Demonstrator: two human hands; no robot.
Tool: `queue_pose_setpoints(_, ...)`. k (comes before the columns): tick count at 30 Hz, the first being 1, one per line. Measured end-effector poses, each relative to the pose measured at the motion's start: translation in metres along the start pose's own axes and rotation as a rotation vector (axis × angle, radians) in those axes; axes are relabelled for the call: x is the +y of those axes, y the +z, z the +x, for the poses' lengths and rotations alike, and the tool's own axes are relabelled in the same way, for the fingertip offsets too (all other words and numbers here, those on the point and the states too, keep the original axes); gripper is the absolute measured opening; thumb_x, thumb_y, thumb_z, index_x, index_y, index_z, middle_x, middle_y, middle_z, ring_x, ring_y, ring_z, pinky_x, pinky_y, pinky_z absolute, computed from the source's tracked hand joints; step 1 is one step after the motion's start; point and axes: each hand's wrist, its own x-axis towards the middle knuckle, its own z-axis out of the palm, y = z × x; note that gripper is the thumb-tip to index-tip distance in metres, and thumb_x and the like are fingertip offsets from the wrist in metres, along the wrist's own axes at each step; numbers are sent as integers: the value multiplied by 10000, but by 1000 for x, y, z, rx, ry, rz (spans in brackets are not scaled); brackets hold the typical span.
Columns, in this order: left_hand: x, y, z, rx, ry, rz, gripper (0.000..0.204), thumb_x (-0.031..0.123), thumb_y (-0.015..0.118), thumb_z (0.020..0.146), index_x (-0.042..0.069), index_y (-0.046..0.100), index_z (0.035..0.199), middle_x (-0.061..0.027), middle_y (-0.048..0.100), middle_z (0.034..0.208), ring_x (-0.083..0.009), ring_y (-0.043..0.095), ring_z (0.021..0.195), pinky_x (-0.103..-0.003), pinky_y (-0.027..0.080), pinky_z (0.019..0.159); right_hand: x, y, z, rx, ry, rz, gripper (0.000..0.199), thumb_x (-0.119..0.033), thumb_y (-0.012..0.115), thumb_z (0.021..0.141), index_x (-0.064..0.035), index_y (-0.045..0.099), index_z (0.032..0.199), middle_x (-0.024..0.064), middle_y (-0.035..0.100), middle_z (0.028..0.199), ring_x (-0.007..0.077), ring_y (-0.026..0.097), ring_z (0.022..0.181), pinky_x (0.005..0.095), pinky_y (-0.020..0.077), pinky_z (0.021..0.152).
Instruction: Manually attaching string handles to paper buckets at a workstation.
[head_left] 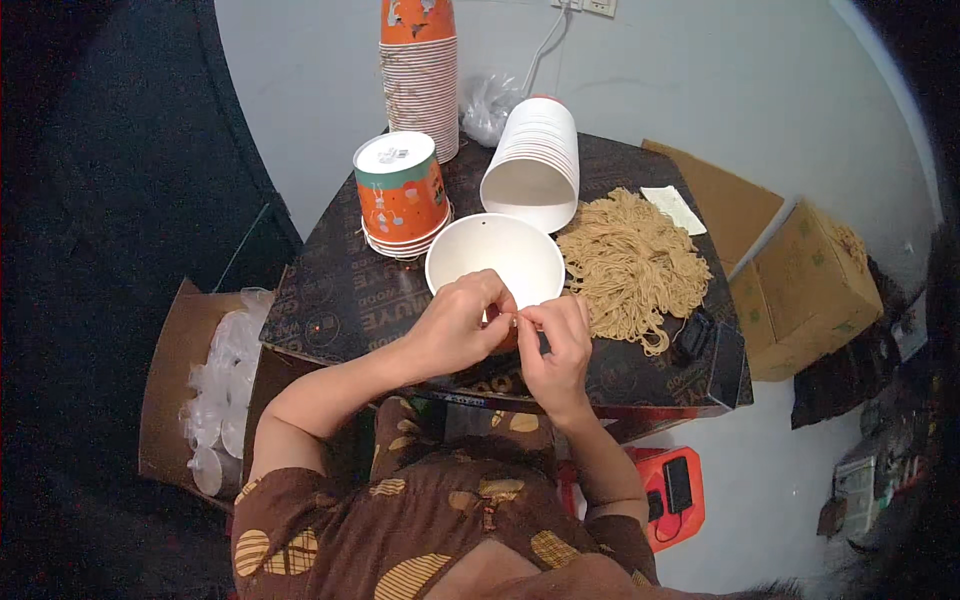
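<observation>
A white-lined paper bucket [490,245] stands at the near side of the table, its mouth tilted up toward me. A small dark hole shows near its far rim. At the near rim, my left hand [462,318] and my right hand [557,352] meet, fingertips pinched together. Something tiny and pale sits between the fingertips, too small to make out. The near rim is partly hidden by the fingers. Just right of the bucket lies a loose heap of tan cord [640,265].
Behind stand a tall stack of orange buckets [420,95], a short upside-down stack [405,200] and a white stack on its side [535,160]. A black box-like object [692,335] is right. Cardboard boxes [800,290] flank the table; the left one holds clear plastic lids [225,380].
</observation>
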Motion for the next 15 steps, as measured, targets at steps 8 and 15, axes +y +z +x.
queue_pose_setpoints(8,2,-1,1,-13,-8,-25,71,-7,665,833,-31,604,860,-156,628,803,-268,658,718,-367,518,634,-5,0,-2,4,65,47,139,27,720,775,-40,644,870,80,548,825,280,517,801,395,424,711)
queue_pose_setpoints(15,2,2,0,18,90,34,101,-28,674,824,-30,589,876,-167,617,817,-305,652,747,-377,509,649,-8,-2,-6,-5,269,225,96,9,721,806,-42,652,850,71,571,825,247,540,806,367,429,740)
